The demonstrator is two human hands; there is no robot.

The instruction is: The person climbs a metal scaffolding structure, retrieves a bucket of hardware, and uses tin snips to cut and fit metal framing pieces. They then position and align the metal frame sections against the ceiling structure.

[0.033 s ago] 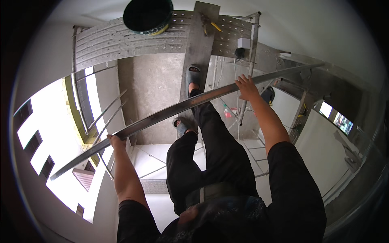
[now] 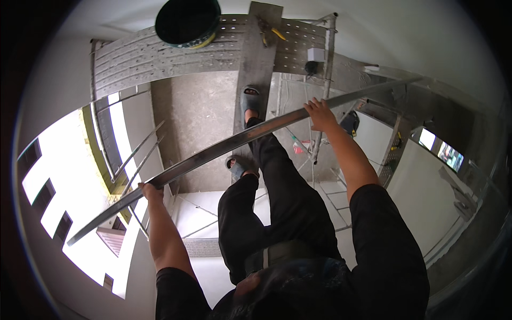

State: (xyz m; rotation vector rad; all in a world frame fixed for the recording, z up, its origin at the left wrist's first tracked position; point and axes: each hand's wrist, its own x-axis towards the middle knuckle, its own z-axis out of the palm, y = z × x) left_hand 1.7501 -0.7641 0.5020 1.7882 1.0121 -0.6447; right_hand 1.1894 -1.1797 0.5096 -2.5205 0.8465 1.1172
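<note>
A long grey metal channel point(image 2: 240, 140) slants across in front of me, its left end low by the window side and its far right end up towards the wall. My left hand point(image 2: 152, 193) is closed round its lower left part; the fingers are partly hidden behind the metal. Farther along to the right, my right hand point(image 2: 321, 115) grips the same channel, fingers over its edge. Below the channel, my feet in grey slippers point(image 2: 252, 99) stand on a narrow plank point(image 2: 254, 66), one ahead of the other.
Ahead, a perforated scaffold platform point(image 2: 128, 63) carries a dark bucket point(image 2: 188, 24), a white box point(image 2: 316, 54) and a dark roll-like thing. Pliers with yellow handles point(image 2: 278, 34) lie on the plank. Scaffold poles point(image 2: 329, 48) rise on both sides. The floor point(image 2: 205, 106) lies well below; window openings point(image 2: 58, 186) are at left.
The surroundings have shifted slightly left in view. Both hands keep their hold on the metal channel, with hardly any movement.
</note>
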